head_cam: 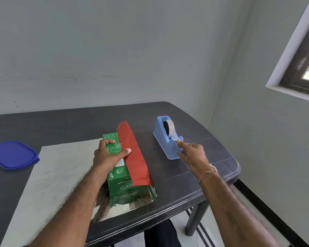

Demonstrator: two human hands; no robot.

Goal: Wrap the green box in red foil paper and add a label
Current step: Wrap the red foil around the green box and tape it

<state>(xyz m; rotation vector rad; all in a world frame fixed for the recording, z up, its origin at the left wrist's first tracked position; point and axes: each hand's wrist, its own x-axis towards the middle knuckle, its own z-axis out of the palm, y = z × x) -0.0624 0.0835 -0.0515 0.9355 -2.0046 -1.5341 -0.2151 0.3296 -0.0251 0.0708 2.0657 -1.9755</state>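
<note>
The green box (120,180) lies lengthwise on the foil paper (57,175), whose silver inner side faces up. A red flap of the foil (132,154) is folded up over the box's right side. My left hand (108,155) grips the top of the box, its thumb pressing the red flap's edge down. My right hand (191,155) reaches to the blue tape dispenser (168,138), fingers extended, the fingertips at the tape end by the cutter. Whether they pinch the tape is unclear.
A blue plastic lid (12,156) sits at the table's left. The dark table (194,184) ends in a rounded corner at the right, close behind the dispenser. Walls stand behind and to the right, with a window (303,68) in the right wall.
</note>
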